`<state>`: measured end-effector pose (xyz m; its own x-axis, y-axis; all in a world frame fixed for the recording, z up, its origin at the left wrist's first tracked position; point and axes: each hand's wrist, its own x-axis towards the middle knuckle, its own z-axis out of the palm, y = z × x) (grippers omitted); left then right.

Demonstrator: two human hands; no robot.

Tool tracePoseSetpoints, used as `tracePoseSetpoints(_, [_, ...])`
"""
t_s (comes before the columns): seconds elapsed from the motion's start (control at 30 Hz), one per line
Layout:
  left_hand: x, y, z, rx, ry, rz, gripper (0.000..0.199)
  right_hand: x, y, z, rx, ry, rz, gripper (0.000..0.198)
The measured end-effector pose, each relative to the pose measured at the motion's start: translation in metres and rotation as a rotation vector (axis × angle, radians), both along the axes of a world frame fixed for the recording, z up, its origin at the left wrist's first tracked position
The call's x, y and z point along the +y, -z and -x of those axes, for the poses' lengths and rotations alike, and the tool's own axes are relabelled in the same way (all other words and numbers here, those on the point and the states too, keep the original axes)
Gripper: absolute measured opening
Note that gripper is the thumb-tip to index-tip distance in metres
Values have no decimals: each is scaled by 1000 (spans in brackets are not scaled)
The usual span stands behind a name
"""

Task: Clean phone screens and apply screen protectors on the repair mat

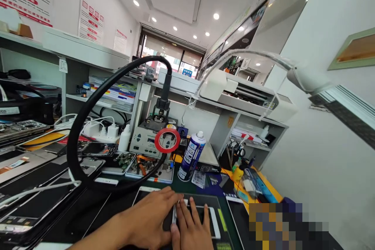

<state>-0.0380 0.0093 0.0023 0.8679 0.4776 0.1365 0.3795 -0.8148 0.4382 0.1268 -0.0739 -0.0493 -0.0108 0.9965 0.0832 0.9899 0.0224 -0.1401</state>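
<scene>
A white-framed phone [216, 222] with a dark middle lies flat on a dark mat, mostly covered by my hands. My left hand [149, 216] curls around its left side, fingers pressed together at the far left corner and thumb low by the near side. Across the face of the phone lies my right hand [191, 224], fingers spread and flat. Near the left fingertips shows a small white piece [184, 202], too hidden to name. Just behind my left hand is another white-edged phone or panel [146, 189], partly covered.
A thick black hose [72, 136] loops over the left side, above opened tablets. Behind stand a spray can [191, 156], a red tape ring [167, 140], a grey control box [143, 140] and a parts tray [152, 170]. A lamp arm [252, 52] hangs right; a white-edged panel [236, 207] lies beside the mat.
</scene>
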Motion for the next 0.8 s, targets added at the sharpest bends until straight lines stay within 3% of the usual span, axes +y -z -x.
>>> tracePoseSetpoints(0.17, [-2, 2, 0, 14, -20, -5, 76, -31, -22, 13, 118, 2, -4, 59])
tracePoseSetpoints(0.3, [-5, 4, 1, 20, -9, -32, 72, -56, -28, 15, 177, -28, -8, 58])
tracePoseSetpoints(0.43, [-8, -1, 0, 50, -5, -42, 72, -65, -27, 1, 177, -61, 11, 57])
tracePoseSetpoints(0.63, [-4, 4, -1, 45, -14, -42, 72, -80, -20, -30, 132, 80, -28, 58])
tracePoseSetpoints(0.8, [0, 11, -3, 49, -13, -48, 75, -78, -8, -39, 87, 115, -26, 61])
